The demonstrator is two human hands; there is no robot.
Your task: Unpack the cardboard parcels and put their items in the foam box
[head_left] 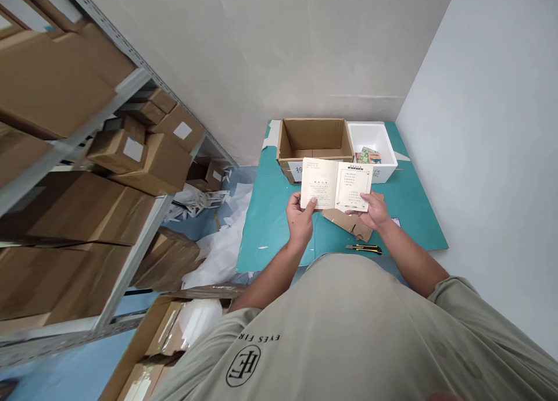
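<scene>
An open cream-paged booklet (336, 183) with printed text on both pages is held up in front of me. My left hand (300, 218) grips its lower left edge, thumb on the page. My right hand (375, 210) holds its lower right corner. Below the booklet, near my right hand, lie torn brown cardboard pieces (349, 224). A yellow-and-black utility knife (364, 249) lies closer to me, near the mat's front edge, touching neither hand. The booklet hides the front parts of the boxes behind it.
A teal mat (270, 226) holds an open cardboard box (314, 138) and a white foam box (372, 136) containing colourful printed items (368, 156). Metal shelves (131, 139) stacked with cardboard parcels stand left. White packing paper (222, 253) lies on the floor beside the mat. Walls close the far and right sides.
</scene>
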